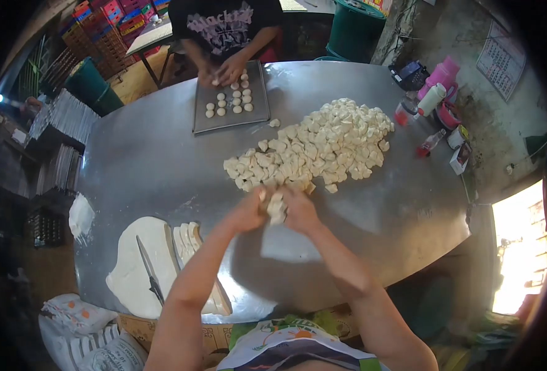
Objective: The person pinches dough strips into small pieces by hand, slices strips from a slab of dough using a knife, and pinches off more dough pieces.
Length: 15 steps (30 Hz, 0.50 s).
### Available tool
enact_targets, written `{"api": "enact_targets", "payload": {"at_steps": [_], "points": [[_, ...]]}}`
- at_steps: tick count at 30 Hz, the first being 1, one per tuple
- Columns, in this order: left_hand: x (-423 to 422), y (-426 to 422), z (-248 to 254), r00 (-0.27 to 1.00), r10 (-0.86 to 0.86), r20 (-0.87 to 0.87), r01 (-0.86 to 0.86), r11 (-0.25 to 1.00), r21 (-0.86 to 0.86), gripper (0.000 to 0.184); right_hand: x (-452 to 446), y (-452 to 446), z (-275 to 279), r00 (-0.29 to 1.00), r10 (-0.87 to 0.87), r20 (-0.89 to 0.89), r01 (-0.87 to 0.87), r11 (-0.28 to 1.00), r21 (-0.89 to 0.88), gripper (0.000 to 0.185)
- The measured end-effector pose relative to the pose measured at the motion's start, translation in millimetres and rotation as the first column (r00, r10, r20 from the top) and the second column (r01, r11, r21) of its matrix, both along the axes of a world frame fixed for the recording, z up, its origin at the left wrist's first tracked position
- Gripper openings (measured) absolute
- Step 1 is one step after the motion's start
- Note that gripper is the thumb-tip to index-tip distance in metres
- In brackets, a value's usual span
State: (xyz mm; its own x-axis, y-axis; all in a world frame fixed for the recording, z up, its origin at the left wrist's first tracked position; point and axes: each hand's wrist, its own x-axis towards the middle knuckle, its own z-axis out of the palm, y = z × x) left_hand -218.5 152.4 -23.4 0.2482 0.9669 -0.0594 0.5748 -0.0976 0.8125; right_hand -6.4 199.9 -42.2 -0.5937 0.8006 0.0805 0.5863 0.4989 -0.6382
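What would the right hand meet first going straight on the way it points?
Likely the near edge of the dough pile, just ahead of the right hand. Blur and depth leave it unclear whether its fingers already touch.

On the far side I can make out pale lettering on a dark shirt that seems to begin "Black", its end unclear to me. The wall calendar at right carries rows of figures too small for me to read. Print on the near-left sacks and the near apron is illegible from here.
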Motion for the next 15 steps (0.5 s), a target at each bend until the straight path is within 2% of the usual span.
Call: {"api": "enact_targets", "payload": {"at_steps": [1, 2, 3, 4, 6, 8, 9, 10, 11, 12, 13, 15], "points": [[-7.5, 4.1, 21.5, 0.983, 0.035, 0.178, -0.046, 0.997, 0.058, 0.069, 1.4, 11.7, 10.9, 0.998, -0.012, -0.064, 0.016, 0.997, 0.075, 0.081], [-14.3, 2.0, 32.9, 0.934, 0.063, 0.352, -0.106, 0.989, 0.104, 0.067, 2.1, 15.9, 21.0, 0.981, -0.101, -0.166, 0.135, 0.968, 0.212, 0.082], [-20.6, -5.5, 33.5, 0.928, 0.072, 0.364, -0.115, 0.988, 0.099, 0.067, 0.7, 17.5, 32.2, 0.946, -0.162, -0.280, 0.256, 0.906, 0.339, 0.084], [-26.8, -15.6, 33.6, 0.912, 0.138, 0.387, -0.189, 0.977, 0.096, 0.065, 0.8, 12.1, 41.3, 0.952, -0.148, -0.269, 0.238, 0.910, 0.341, 0.084], [-38.9, -43.2, 28.8, 0.858, 0.290, 0.425, -0.356, 0.931, 0.082, 0.060, -9.7, -9.5, 48.5, 0.800, -0.256, -0.542, 0.391, 0.909, 0.147, 0.084], [-37.0, -86.8, 5.0, 0.516, 0.494, 0.700, -0.329, 0.868, -0.371, 0.049, -35.8, -58.0, 15.0, 0.885, -0.168, -0.433, 0.207, 0.977, 0.043, 0.071], [-37.2, -120.1, -24.1, 0.189, 0.523, 0.831, 0.029, 0.843, -0.537, 0.046, -60.9, -92.7, 1.4, 0.909, -0.083, -0.408, 0.097, 0.995, 0.014, 0.058], [-36.7, -151.3, -48.2, -0.161, 0.589, 0.792, 0.412, 0.769, -0.489, 0.044, -90.2, -124.7, -9.0, 0.923, 0.004, -0.385, -0.009, 1.000, -0.012, 0.046], [-36.9, -180.9, -25.8, 0.032, 0.637, 0.771, 0.264, 0.738, -0.621, 0.044, -107.2, -144.3, -18.1, 0.923, -0.056, -0.380, -0.082, 0.938, -0.337, 0.036], [-38.6, -203.7, -1.5, 0.215, 0.684, 0.697, 0.092, 0.696, -0.712, 0.045, -120.6, -156.4, -27.0, 0.930, -0.114, -0.350, -0.140, 0.770, -0.623, 0.027], [-52.6, -219.8, -5.8, 0.204, 0.690, 0.695, 0.087, 0.694, -0.714, 0.045, -137.5, -153.1, -30.4, 0.932, -0.105, -0.346, -0.146, 0.766, -0.626, 0.027], [-90.8, -253.6, -14.9, 0.619, 0.546, 0.565, -0.037, 0.739, -0.673, 0.058, -179.3, -124.8, -32.2, 0.995, -0.007, -0.096, -0.045, 0.846, -0.531, 0.037]]}}
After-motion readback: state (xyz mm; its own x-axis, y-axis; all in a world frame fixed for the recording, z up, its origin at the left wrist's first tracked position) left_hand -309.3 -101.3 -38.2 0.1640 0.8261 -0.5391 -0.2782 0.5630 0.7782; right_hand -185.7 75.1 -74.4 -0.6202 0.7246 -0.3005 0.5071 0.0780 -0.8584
